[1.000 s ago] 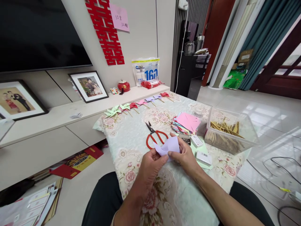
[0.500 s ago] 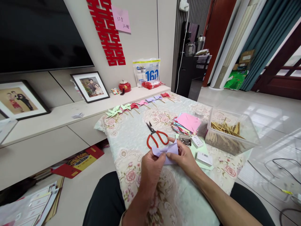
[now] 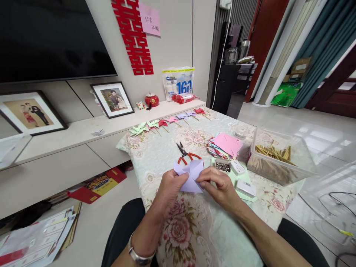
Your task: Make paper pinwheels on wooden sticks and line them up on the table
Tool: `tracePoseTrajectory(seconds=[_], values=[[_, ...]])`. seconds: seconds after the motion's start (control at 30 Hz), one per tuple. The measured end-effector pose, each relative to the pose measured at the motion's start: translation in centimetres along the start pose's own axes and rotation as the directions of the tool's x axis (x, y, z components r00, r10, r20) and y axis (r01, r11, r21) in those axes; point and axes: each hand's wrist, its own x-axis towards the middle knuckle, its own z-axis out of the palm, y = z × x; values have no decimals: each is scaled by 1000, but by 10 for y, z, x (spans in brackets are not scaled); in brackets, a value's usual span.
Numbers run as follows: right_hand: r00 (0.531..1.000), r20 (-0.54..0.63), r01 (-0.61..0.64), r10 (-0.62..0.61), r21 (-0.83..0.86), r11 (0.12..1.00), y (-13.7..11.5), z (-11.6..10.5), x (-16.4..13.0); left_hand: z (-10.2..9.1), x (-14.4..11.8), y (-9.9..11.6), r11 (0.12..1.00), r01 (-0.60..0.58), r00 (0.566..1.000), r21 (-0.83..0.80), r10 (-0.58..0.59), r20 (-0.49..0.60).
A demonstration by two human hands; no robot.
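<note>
On the left, a low shelf [image 3: 83, 129] runs along the wall, with two framed photos [image 3: 112, 99] leaning on it. Next comes the table with a flowery cloth [image 3: 161, 155]. A row of little paper pinwheels [image 3: 164, 123] lies along its far edge.

The left hand [image 3: 169, 189] is near the front of the table, close to the person. Its thumb and fingers are pinching the left side of a purple paper [image 3: 190, 176]. The paper is held just above the cloth, in the middle of the table's near part. It is folded and a bit bent. Its long side goes from lower right up to the upper left, and a pointy corner sticks out to the upper left. Right behind the paper lie red scissors [image 3: 185, 155], with the blades pointing away from the person.

The right hand [image 3: 219, 185] is pinching the right side of the same paper with its fingertips. The two hands are close together, with the paper between them.

Further right are a stack of colored papers [image 3: 225, 145], a small tin of pins [image 3: 223, 166], and a clear box of wooden sticks [image 3: 274, 155].
</note>
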Motion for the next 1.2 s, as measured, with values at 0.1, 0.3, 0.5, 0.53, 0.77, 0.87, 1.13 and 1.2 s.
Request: tracePoseTrajectory(seconds=[0.1, 0.3, 0.5, 0.53, 0.77, 0.87, 1.13, 1.2], values=[[997, 68, 51, -48, -44, 998, 3, 3, -1, -1, 1, 2, 1000, -1, 1000, 7, 1, 12], [991, 126, 37, -38, 8, 999, 5, 4, -3, 1, 0, 1, 998, -21, 1000, 66, 21, -9], [981, 173, -98, 84, 73, 993, 5, 3, -1, 5, -4, 0, 993, -36, 999, 110, 32, 34], [976, 176, -146, 131, 75, 986, 4, 2, -1, 5, -4, 0, 993, -36, 998, 112, 31, 46], [870, 194, -483, 453, 153, 862, 6, 6, -3, 8, -5, -5, 993, 1, 998, 117, -9, 66], [826, 196, -561, 528, 199, 803, 8, 9, -4, 11, -6, -5, 995, 7, 998, 96, -14, 69], [774, 166, -633, 611, 186, 751, 7, 11, -3, 15, -10, -2, 998, 59, 995, 38, -62, 77], [767, 160, -641, 621, 184, 745, 7, 12, -2, 14, -10, -2, 997, 72, 994, 36, -75, 80]])
